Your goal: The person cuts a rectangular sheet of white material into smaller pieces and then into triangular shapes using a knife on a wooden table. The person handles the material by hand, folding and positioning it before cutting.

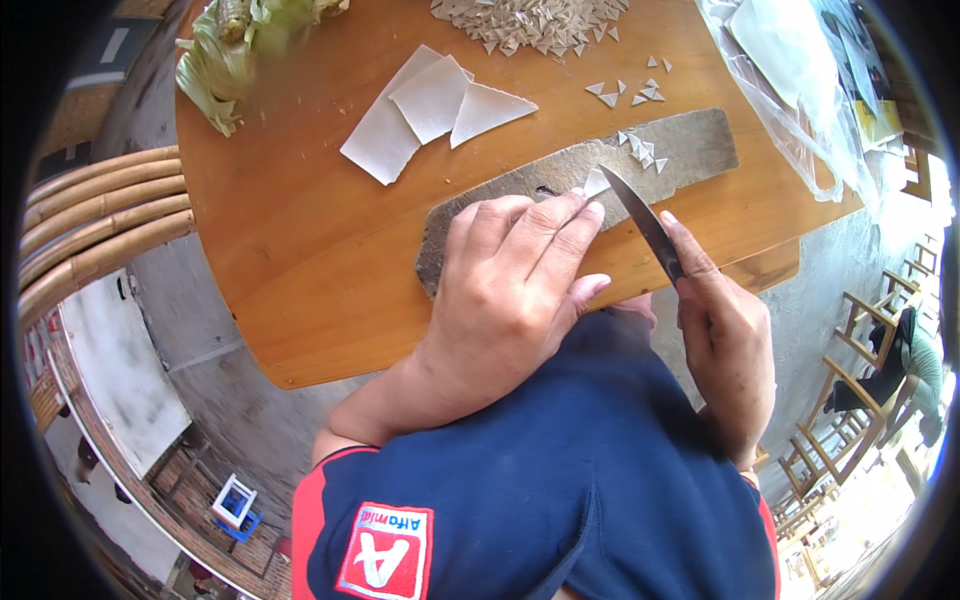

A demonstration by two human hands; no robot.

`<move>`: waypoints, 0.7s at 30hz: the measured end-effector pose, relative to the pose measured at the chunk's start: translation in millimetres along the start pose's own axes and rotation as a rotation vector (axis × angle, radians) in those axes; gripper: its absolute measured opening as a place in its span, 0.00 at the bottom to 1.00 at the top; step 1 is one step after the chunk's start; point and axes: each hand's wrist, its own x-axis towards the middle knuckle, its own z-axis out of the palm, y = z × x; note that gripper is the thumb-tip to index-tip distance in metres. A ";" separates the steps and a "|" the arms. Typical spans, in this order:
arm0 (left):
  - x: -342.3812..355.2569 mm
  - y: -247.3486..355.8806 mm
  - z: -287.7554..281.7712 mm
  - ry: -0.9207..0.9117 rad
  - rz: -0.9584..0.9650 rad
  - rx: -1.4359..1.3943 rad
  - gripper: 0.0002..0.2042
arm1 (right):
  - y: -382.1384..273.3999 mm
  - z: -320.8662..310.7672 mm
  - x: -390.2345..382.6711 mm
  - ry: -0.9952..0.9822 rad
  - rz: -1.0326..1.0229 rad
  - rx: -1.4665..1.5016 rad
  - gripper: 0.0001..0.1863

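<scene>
A worn grey-brown cutting board (695,145) lies at a slant along the near side of the wooden table. My left hand (510,265) rests on it, fingers together, pressing down a thin white sheet piece (596,183) that mostly hides under the fingertips. In my right hand (727,340) is a knife (645,220) with a dark blade, its index finger stretched along the blade's back. The blade's tip touches or nearly touches the white piece's right end. Several small cut triangles (643,152) sit on the board just right of the tip.
Larger white sheets (430,98) overlap on the wooden table (290,270). A heap of small triangles (535,22) is at the far side, with loose ones (610,97) nearer. Corn husks (215,75) lie far left, a clear plastic bag (780,90) at right. Bamboo rails (110,215) stand left.
</scene>
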 end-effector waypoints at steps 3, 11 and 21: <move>-0.9 -1.1 2.3 0.012 -0.010 0.003 0.27 | -2.3 0.6 1.4 0.005 -0.005 -0.017 0.31; -0.7 -1.5 6.6 -0.045 0.036 0.121 0.31 | -10.6 3.8 2.3 -0.052 -0.018 -0.003 0.35; 1.3 1.7 10.9 -0.053 0.039 0.194 0.32 | -14.3 10.8 -4.6 -0.009 -0.022 -0.051 0.38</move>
